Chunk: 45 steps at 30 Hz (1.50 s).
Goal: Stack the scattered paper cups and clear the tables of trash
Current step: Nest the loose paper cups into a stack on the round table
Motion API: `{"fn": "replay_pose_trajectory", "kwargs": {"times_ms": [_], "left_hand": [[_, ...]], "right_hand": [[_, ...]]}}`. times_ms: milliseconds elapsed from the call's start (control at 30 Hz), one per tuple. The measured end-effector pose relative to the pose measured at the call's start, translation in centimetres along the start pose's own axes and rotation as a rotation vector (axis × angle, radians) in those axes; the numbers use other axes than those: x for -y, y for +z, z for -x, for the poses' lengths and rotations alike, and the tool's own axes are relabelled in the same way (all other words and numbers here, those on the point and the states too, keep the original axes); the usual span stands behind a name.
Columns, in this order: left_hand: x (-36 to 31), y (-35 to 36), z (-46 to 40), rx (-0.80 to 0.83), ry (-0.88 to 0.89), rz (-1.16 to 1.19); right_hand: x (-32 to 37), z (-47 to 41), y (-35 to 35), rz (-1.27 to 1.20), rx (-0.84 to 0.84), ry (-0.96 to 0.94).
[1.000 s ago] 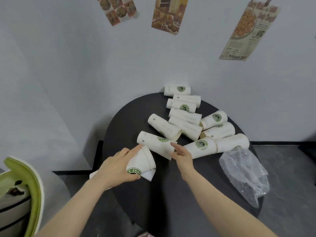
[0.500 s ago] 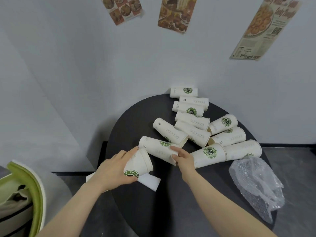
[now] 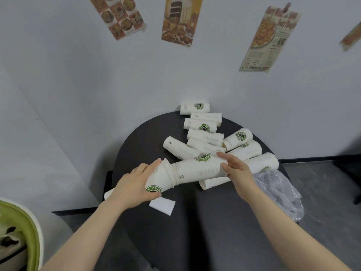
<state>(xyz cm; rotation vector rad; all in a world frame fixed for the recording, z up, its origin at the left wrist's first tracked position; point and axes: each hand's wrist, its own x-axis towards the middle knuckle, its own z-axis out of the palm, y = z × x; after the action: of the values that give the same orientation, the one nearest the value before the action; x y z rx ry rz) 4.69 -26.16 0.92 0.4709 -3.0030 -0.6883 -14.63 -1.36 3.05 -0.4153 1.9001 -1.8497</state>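
Observation:
Several white paper cups with green logos lie on their sides on a round black table [image 3: 195,231]. My left hand [image 3: 134,184] grips a short cup [image 3: 158,182] by its body, above the table's left edge. My right hand [image 3: 237,171] holds a taller cup [image 3: 197,170] by its mouth end, lifted off the table, with its base pushed into the short cup's mouth. Behind them lie the other cups, among them the far cup [image 3: 195,108] by the wall and the nearest one [image 3: 259,163] behind my right hand.
A white napkin [image 3: 162,205] lies on the table under my left hand. A crumpled clear plastic bag [image 3: 279,194] sits at the table's right edge. A green-rimmed chair [image 3: 21,231] stands at the lower left. The grey wall with posters is right behind the table.
My right hand has picked the tall cup up off the table and swung its base into the cup in my left hand. The left hand has risen slightly.

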Motion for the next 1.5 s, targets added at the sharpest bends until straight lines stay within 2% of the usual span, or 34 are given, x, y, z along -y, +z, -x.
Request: {"fn": "replay_pose_trajectory", "kwargs": {"times_ms": [267,433,567,633,767,867,967,1067,1300,1500], "left_hand": [[-4.3,1.5,0.8,0.064,0.162,0.032],[-6.7,2.9,0.3,0.104,0.169,0.036],[-9.0,3.9,-1.1,0.136,0.130,0.089],[-10.0,4.3,-2.0,0.127,0.106,0.115],[-11.6,5.5,-3.4,0.116,0.020,0.129],[-12.6,6.4,-4.1,0.107,-0.048,0.125],[-13.3,7.4,-4.3,0.071,-0.126,0.165],[-13.8,8.6,-3.9,0.033,-0.192,0.222],[-15.6,10.7,-2.9,-0.025,-0.350,0.305],[-16.6,10.5,-2.4,-0.042,-0.390,0.293]], "right_hand": [[-1.2,3.9,1.6,-0.100,0.115,0.038],[-2.3,4.9,2.9,-0.127,0.191,0.065],[-2.8,4.2,1.8,-0.109,0.301,0.118],[-2.5,3.0,-0.1,-0.100,0.299,0.126],[-1.4,-1.2,-6.4,0.029,0.047,0.091],[-1.7,-4.5,-10.2,0.221,-0.012,0.099],[-3.4,-7.7,-12.2,0.394,0.024,0.127],[-5.2,-9.9,-12.9,0.460,0.091,0.145],[-7.0,-11.5,-13.5,0.462,0.215,0.127],[-5.8,-11.1,-13.9,0.365,0.283,0.100]]}}
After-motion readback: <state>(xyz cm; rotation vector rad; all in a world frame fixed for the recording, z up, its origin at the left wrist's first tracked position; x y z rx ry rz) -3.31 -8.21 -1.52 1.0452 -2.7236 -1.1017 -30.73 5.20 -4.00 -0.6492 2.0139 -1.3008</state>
